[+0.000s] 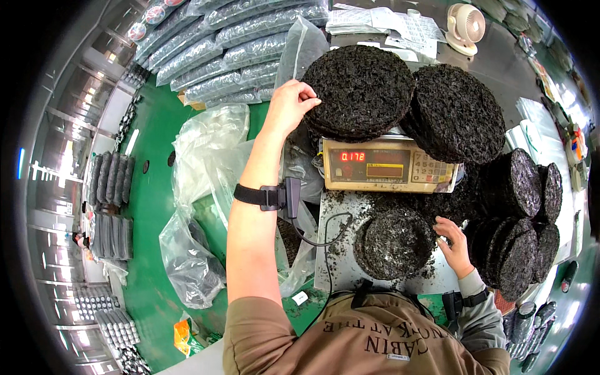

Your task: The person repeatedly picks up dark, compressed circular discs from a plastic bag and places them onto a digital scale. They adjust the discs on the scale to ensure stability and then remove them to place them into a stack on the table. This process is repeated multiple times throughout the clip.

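In the head view, the large round stack [359,87] looks near-black, rough and crinkled, its layered rim uneven. It sits atop the beige scale [362,182], just right of the person's left hand [289,107], whose thumb and forefinger are pinched together over its edge; whether a layer is caught between them cannot be told. The right hand [456,247], empty with fingers loosely curled and parted, is just beside a smaller dark stack [398,244].
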`<state>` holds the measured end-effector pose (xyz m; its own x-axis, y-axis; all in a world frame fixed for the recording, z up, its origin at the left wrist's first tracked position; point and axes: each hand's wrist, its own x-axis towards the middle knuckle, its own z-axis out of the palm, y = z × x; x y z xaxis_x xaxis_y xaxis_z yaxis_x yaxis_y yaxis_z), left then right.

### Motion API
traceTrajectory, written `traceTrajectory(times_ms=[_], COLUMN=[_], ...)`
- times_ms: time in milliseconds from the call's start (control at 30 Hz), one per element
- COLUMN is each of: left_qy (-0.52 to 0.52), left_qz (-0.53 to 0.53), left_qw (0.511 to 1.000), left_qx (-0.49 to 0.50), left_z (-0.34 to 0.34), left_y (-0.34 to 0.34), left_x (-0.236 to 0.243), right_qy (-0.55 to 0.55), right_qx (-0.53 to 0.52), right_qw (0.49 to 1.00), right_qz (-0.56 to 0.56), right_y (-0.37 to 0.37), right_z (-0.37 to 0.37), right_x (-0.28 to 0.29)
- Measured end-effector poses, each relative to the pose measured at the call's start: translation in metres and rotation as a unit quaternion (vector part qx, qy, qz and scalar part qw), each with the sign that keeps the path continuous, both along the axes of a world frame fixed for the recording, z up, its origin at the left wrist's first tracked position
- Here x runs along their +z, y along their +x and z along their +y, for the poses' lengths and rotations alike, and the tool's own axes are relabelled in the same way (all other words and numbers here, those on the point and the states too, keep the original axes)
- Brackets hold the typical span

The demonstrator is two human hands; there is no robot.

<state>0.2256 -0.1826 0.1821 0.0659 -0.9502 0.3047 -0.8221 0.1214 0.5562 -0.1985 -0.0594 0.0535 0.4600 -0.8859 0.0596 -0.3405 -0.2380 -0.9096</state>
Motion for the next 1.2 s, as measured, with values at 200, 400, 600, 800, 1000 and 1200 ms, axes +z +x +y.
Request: traceTrajectory(times_ms=[200, 400, 600, 800, 1000, 1200], left_qy=[-0.027, -0.181, -0.057, -0.116, 0.271, 0.215], left_qz=[-0.018, -0.014, -0.201, 0.091, -0.082, -0.239], left_qw=[0.998, 0.967, 0.931, 0.984, 0.869, 0.886], left_qx=[-0.048, 0.177, 0.299, 0.096, -0.406, -0.334], left_z=[-0.01, -0.062, -0.034, 0.078, 0.208, 0.229], left_y=[0.005, 0.055, 0.141, 0.048, -0.156, -0.192], left_x=[0.017, 0.044, -0.014, -0.098, -0.2, -0.24], right_qy=[0.042, 0.073, 0.112, 0.164, 0.233, 0.314], right_qx=[-0.034, -0.082, -0.165, -0.168, -0.124, -0.172], right_qw=[0.998, 0.994, 0.978, 0.961, 0.954, 0.933], right_qz=[-0.018, -0.011, 0.063, 0.146, 0.142, -0.027], right_y=[-0.001, -0.005, -0.024, -0.045, -0.045, -0.041], right_z=[-0.001, 0.002, 0.022, 0.034, 0.042, 0.044], right_x=[-0.01, -0.029, -0.068, -0.116, -0.152, -0.12])
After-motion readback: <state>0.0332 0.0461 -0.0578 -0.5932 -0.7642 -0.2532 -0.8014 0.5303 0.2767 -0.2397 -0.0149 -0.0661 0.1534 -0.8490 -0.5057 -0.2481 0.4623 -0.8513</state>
